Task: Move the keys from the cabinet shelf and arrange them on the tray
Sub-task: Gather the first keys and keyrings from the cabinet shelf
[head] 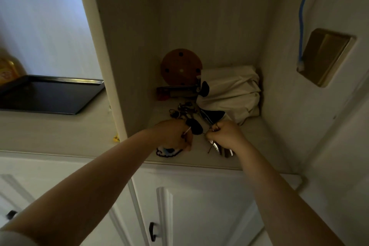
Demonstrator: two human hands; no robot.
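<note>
Here, left hand [175,134]: reaches into the cabinet niche, fingers curled round a key ring with a dark fob [194,126] showing above the knuckles.
Right hand [225,135]: fist closed on a bunch of keys [216,147] whose blades hang below it, just over the shelf [259,138].
Loose keys [182,110]: a dark tangle of rings lying on the shelf behind both hands, beside a cream cloth bag [233,92].
Tray [50,96]: dark, shallow, on the bench [50,132] left of the niche, nothing visible in it.
Behind: round brown disc [181,67] leaning on the back wall.
Hard to make out: a dark beaded item [167,153] under the left hand; the dim light blurs individual keys.
</note>
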